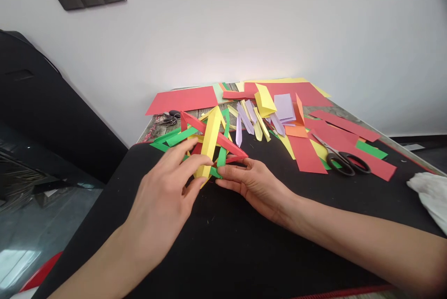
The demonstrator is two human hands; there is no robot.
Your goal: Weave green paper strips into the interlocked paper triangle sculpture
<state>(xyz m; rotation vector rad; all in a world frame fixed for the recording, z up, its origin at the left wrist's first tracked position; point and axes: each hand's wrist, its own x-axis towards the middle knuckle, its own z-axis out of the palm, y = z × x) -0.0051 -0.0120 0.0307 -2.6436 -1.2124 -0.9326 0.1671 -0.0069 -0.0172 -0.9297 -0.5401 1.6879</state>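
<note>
Between my hands stands a star-like paper model (211, 136), made of interwoven folded strips in yellow, red and green. My left hand (164, 187) is closed on its wide yellow strip, thumb low on the strip and fingers across its left side. On the lower right, my right hand (256, 180) pinches the model where green and red strips meet. The model leans upright over the black mat (244, 243). My fingers hide parts of its lower points.
Black-handled scissors (340, 157) lie on red paper strips (349, 143) to the right. Folded purple strips (245, 118) and a folded yellow paper (264, 101) lie behind the model. A white cloth (429, 194) sits at the right edge. The wall (279, 24) rises behind.
</note>
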